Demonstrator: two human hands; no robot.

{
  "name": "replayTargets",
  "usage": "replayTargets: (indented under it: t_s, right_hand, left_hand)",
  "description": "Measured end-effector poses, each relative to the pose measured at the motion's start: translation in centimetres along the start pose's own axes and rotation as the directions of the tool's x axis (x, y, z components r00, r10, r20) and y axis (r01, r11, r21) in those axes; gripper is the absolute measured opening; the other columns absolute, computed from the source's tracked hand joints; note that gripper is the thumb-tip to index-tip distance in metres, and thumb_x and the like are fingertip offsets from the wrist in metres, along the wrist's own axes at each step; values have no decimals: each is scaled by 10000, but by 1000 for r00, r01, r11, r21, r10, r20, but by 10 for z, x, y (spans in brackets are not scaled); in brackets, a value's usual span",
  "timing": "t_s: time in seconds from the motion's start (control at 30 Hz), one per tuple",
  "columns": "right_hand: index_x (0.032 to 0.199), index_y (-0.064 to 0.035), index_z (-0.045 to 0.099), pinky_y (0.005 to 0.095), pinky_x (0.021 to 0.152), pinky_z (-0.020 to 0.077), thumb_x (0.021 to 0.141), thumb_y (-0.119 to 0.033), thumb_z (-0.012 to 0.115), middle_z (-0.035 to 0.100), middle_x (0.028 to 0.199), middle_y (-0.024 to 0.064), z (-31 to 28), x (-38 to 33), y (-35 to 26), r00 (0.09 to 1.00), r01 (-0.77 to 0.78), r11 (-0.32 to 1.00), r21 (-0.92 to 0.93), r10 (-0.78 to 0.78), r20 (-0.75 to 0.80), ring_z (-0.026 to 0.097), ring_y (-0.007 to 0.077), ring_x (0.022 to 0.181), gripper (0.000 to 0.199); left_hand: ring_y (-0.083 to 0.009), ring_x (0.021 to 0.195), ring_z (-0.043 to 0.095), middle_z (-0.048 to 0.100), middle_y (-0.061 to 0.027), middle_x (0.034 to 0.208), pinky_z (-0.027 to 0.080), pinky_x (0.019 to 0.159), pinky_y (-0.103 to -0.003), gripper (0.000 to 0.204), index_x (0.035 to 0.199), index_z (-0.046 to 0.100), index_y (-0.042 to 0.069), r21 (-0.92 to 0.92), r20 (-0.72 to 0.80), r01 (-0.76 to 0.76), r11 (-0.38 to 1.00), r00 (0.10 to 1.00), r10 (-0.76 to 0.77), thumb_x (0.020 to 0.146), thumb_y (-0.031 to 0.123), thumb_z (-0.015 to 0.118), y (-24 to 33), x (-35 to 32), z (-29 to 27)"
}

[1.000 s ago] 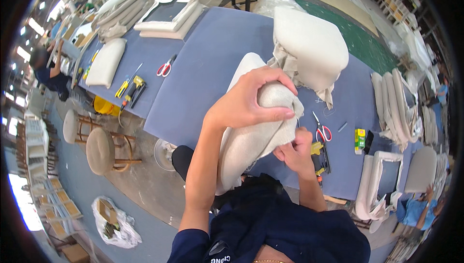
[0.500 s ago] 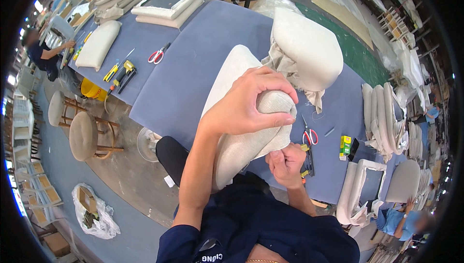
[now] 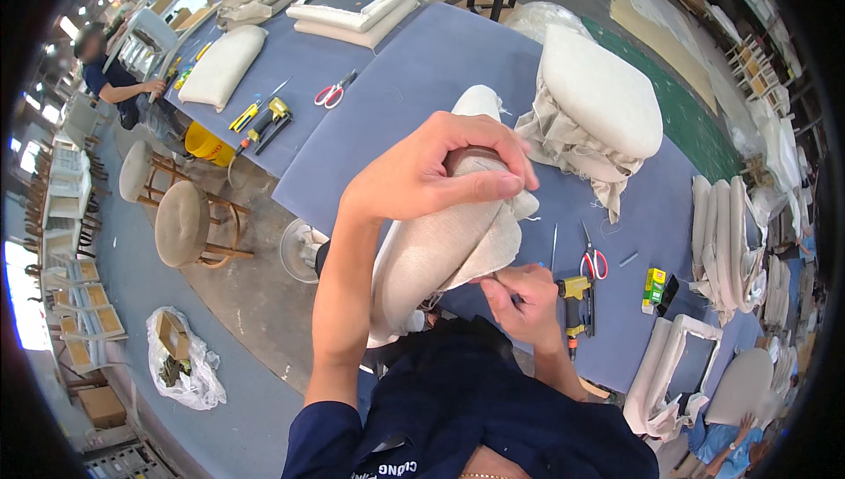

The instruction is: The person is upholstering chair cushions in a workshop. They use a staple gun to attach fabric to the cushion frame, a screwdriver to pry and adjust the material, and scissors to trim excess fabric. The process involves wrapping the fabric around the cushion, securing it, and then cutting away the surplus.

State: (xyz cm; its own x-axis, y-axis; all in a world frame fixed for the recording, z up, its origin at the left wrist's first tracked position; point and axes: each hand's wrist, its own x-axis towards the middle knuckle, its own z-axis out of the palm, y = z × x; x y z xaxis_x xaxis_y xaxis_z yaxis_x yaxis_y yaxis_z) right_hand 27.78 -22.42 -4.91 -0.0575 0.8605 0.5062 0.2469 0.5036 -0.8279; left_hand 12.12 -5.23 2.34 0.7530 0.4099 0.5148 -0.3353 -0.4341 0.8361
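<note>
Close to my body I have a padded seat panel (image 3: 436,246) covered in beige woven fabric, tilted up on its edge. My left hand (image 3: 444,171) wraps over its upper rounded corner, thumb and fingers pressed round the fabric. Lower down, my right hand (image 3: 525,303) is closed at the loose fabric edge, pinching it; the fingertips are partly hidden. Beside the right hand on the blue-grey table lie a yellow and black staple gun (image 3: 576,307), red-handled scissors (image 3: 594,261) and a thin metal shaft (image 3: 554,246).
Covered seat panels (image 3: 598,105) are piled ahead to the right. A second staple gun (image 3: 264,122) and scissors (image 3: 334,92) lie at the left. A green and yellow box (image 3: 653,290) stands at the right. Round stools (image 3: 183,224) are on the floor. Two other people work nearby.
The seat panel has turned and tipped in my grasp, showing more of its loose fabric flap. My right hand stays at the fabric edge. The whole view has shifted slightly.
</note>
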Motion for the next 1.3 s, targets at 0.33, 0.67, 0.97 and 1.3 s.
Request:
replayTargets:
  t_s: [0.33,0.67,0.97,1.3]
  right_hand:
    - [707,8,670,262,410,359,975,-215,684,541,467,5,0,-4,3,996,6,1000,13,-5,-88,537,102,394,349]
    - [817,28,719,336,483,436,895,-65,710,598,578,89,-14,0,-13,994,1,998,57,-7,108,602,256,468,122]
    - [918,56,743,345,496,469,871,-24,710,622,605,98,-27,-2,-12,971,52,990,130,-80,225,605,251,472,99]
    - [871,52,711,354,481,474,904,-72,719,621,611,111,-32,-16,-7,973,87,983,164,-119,199,610,268,480,129]
  left_hand:
    - [-201,932,652,719,-59,935,457,924,-357,223,1012,725,46,48,-86,48,998,995,-44,815,116,804,8,-11,25]
    - [-181,922,674,745,-27,876,394,1017,-384,375,1128,725,82,182,-199,72,981,979,-35,770,131,826,25,-34,34]
    - [-209,929,671,743,-27,885,385,1052,-405,289,1039,760,78,146,-206,17,989,979,14,770,154,837,30,-48,38]
    - [-203,931,664,733,-9,910,411,920,-363,269,961,760,108,237,-200,-14,972,978,63,709,134,851,32,-50,58]
